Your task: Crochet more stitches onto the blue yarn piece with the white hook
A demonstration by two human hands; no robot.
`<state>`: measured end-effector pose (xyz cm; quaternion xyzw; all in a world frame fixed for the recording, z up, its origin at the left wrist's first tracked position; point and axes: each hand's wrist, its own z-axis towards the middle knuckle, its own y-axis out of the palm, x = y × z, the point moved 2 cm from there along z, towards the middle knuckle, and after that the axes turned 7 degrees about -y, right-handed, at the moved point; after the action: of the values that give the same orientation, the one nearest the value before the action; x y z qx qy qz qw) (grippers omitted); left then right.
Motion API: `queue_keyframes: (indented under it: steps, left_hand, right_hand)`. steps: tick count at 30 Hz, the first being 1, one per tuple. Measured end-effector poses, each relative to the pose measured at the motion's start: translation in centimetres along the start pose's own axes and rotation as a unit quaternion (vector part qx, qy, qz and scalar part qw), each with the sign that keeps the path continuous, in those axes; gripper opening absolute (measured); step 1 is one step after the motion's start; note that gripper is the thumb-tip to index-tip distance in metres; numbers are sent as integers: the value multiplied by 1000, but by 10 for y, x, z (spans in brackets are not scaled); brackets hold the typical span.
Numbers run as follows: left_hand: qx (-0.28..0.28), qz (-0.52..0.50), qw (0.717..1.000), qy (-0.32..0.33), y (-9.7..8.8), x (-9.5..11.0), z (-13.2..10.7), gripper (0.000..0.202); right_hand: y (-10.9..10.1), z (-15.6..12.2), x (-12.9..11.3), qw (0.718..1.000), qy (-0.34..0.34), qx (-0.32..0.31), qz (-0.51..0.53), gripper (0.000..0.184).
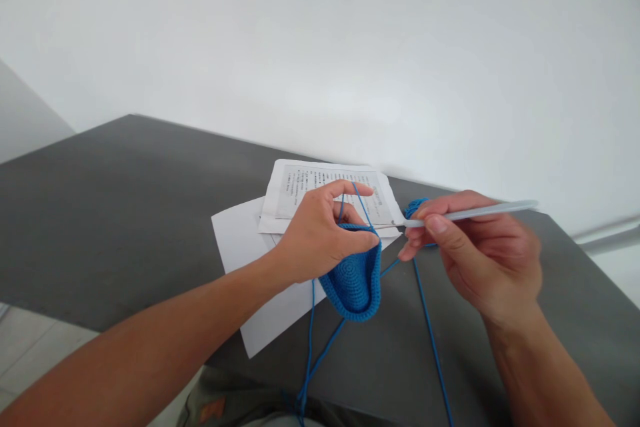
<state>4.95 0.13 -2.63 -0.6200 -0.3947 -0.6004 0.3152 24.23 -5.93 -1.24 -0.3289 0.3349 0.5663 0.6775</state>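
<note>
Above the grey tabletop (125,213), head view: blue crocheted piece (353,290) held up before me, hollow side towards me, partly covering the printed instruction sheet (325,173) and the plain white sheet (257,323) beneath it. My left hand (320,230) pinches its upper rim between thumb and fingers; index finger raised, blue working yarn (364,205) running over it. My right hand (493,250) is closed round the pale handle of the crochet hook (490,211), thin shaft reaching the rim beside my left thumb. Cannot tell whether the tip sits inside a stitch.

Risks, as judged:
1. Dropped loop or split yarn, if the hook angle tips while the tip is at the rim.
2. Uneven stitch, if the raised index finger lowers and the working yarn slackens.
3. Rim folding, since one pinch bears the whole soft piece.
4. Snag: blue trailing strands (324,351) cross below the piece, near my lap; the blue yarn bundle (416,207), half hidden behind my right fingers, might tangle if pulled.
</note>
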Motion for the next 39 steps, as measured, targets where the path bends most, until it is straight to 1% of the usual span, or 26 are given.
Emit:
queue_keyframes:
  steps: [5,9,13,16,20,24,30,32,36,38,39]
  left_hand:
    - [11,13,1000,3,0,1,-1,56]
    - [16,25,1000,5,0,0,0,56]
    - [19,40,999,11,0,-2,0,55]
    - [24,54,998,25,0,-3,0,54]
    - [39,90,995,35,1,-2,-1,54]
    - [56,134,988,52,2,-1,-2,52]
    - [79,166,981,63,2,-3,0,51]
    - [85,166,980,65,1,-3,0,52]
    - [99,173,978,68,0,-3,1,52]
    - [112,182,974,69,-1,-2,1,51]
    - [119,184,973,71,-1,-2,1,50]
  right_hand:
    - [1,-2,-7,995,-31,-14,-89,8]
    - [3,-3,-12,992,-59,-41,-105,4]
    - [2,-3,-15,985,-70,-74,-139,7]
    - [1,-4,-16,975,-78,-114,-175,9]
    - [0,-4,-18,959,-112,-158,-206,17]
    - [3,-3,-21,933,-173,-191,-250,27]
    - [16,-4,-31,888,-255,-230,-305,34]
    - [20,-4,-33,869,-282,-238,-331,34]
    - [28,-6,-35,831,-326,-250,-375,30]
    - [30,-7,-32,823,-337,-252,-382,30]
    - [31,-8,-29,827,-339,-245,-376,31]
